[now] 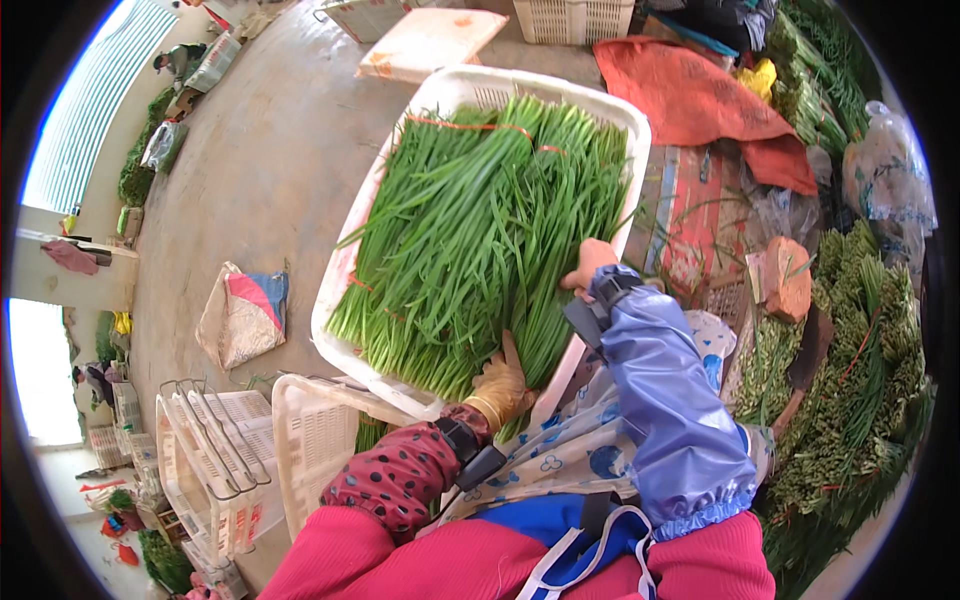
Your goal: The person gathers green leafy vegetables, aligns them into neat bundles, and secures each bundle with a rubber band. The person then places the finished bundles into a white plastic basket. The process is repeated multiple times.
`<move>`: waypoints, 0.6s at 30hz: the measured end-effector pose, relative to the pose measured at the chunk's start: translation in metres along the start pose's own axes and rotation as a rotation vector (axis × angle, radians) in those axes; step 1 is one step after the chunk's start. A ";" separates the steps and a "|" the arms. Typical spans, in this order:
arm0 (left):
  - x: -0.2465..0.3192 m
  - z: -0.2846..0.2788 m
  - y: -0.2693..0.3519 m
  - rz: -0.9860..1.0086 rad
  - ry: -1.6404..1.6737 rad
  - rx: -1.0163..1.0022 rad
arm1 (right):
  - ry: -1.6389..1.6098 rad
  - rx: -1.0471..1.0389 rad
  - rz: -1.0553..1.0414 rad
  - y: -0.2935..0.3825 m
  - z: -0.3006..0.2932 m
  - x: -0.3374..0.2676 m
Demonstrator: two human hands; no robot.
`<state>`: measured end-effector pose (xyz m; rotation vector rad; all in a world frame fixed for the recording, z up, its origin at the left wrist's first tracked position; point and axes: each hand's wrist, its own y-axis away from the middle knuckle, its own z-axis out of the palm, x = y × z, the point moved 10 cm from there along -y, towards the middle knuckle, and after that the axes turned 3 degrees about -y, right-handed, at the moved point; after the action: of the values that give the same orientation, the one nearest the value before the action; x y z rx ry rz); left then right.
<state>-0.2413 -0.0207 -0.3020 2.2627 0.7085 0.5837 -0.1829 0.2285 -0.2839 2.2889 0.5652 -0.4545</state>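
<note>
A white plastic crate (pixel 637 142) stands before me, filled with bundles of long green leaves, likely garlic chives (pixel 450 225). Orange ties band several of them. At the crate's near right corner, my left hand (pixel 499 386), in a tan glove, is closed around the stem end of one chive bundle (pixel 541 349). Its cut ends stick out below the glove. My bare right hand (pixel 592 266) lies against the leaves of that same bundle, beside the crate's right rim. Its fingers are bent, partly hidden by the leaves and wrist strap, so its grip is unclear.
Piled stalk bundles (pixel 847 375) lie at right, with a brick (pixel 787 279) and a dark blade (pixel 810 349). A red sack (pixel 697 97) lies beyond. Pale crates (pixel 217 450) stand at lower left, near a folded sack (pixel 244 315). A person (pixel 180 64) is far off.
</note>
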 end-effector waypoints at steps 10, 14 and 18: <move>0.003 -0.004 0.004 -0.010 -0.127 0.083 | -0.185 0.775 -0.598 0.082 -0.104 -0.063; 0.003 -0.003 0.004 -0.019 -0.141 0.059 | -0.059 0.513 -0.501 0.032 -0.071 -0.096; 0.003 -0.003 0.006 -0.012 -0.159 0.041 | 0.109 0.472 -0.356 -0.003 -0.059 -0.095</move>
<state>-0.2386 -0.0208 -0.2955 2.3109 0.6595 0.3814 -0.2560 0.2480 -0.2011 2.6783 1.0177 -0.6975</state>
